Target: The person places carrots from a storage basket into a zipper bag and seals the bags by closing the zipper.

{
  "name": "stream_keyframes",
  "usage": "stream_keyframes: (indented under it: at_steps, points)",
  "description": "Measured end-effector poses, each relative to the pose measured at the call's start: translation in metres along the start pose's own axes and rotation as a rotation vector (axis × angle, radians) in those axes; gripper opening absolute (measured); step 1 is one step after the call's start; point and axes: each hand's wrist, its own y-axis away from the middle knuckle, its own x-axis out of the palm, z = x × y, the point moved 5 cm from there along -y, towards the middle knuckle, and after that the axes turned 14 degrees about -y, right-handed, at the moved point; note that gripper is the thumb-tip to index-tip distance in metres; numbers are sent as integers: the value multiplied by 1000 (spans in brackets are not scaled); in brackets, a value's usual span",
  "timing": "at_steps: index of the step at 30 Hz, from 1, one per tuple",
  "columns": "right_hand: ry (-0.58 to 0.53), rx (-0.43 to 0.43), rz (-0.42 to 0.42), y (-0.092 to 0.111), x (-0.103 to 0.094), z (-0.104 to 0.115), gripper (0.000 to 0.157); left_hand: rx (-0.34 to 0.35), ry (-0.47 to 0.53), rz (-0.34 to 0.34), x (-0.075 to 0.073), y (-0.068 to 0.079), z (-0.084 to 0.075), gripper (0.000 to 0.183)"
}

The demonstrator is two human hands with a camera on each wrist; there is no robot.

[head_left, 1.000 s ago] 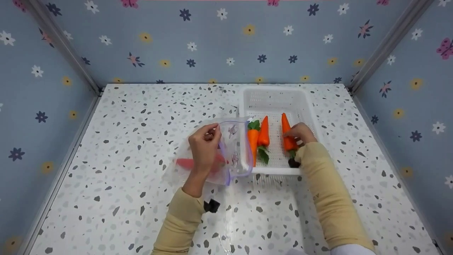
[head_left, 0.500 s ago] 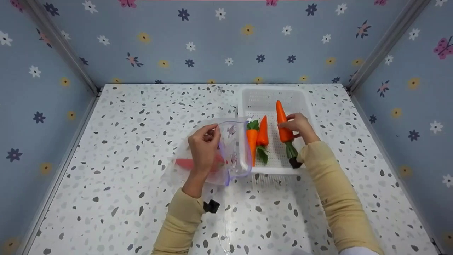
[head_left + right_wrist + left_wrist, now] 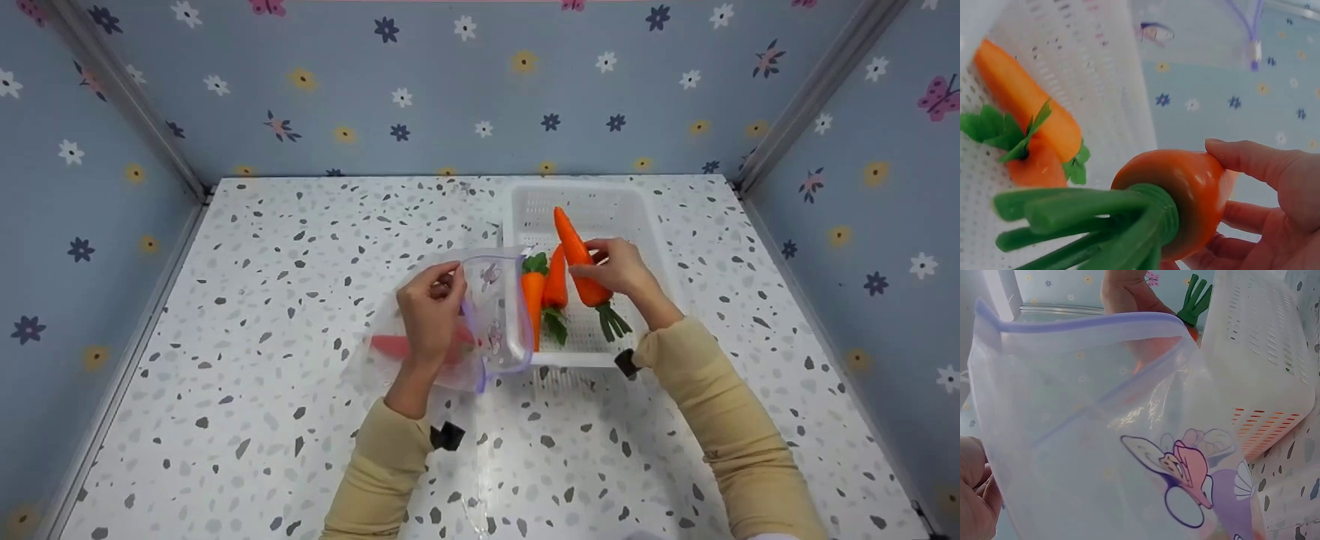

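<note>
My left hand (image 3: pixel 433 307) pinches the upper edge of a clear zip bag (image 3: pixel 491 319) with a purple seal, and the bag's mouth gapes toward the basket. Through the plastic a red, long shape (image 3: pixel 390 346) shows, partly covered by my wrist. Thumb and fingers of my right hand (image 3: pixel 624 271) grip an orange carrot (image 3: pixel 571 244) around its thick body, raised over the basket, tip pointing up and away. Its cut green stems (image 3: pixel 1089 219) fill the front of the right wrist view. Two other carrots, one leafy (image 3: pixel 533 296) and one beside it (image 3: pixel 556 285), lie at the basket's left side.
The white perforated basket (image 3: pixel 585 360) stands right of the bag, whose mouth overlaps its left rim in the head view. Around lies a speckled white tabletop (image 3: pixel 300 247), closed in at the back and sides by blue flowered panels (image 3: pixel 442 82).
My right hand has lifted the carrot from the basket floor and carried it leftward, toward the bag, its tip now tilting left. My left hand and the bag have stayed put.
</note>
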Motion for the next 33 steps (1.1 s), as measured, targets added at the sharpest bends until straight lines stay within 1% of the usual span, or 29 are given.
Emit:
stream_keyframes:
  at_steps: [4,13,16,19,25,30,33]
  points:
    - [7,-100,3,17,6,14,48,-3,8,1,1,0,1,10]
    - [67,-372,-15,57,24,44,39,14,13,-1,0,0,2,12]
    - [94,-429,-26,67,31,51,40,8,14,2,0,0,1,12]
    - [125,-465,-23,76,38,57,39,-7,9,11,0,0,1,12]
    - [192,-484,10,86,53,62,37,-26,-12,27,0,-1,1,13]
    - [277,-499,27,88,65,66,34,-25,-9,24,0,-1,0,14]
    - [317,-483,35,86,71,66,34,-20,-5,17,0,-2,0,14]
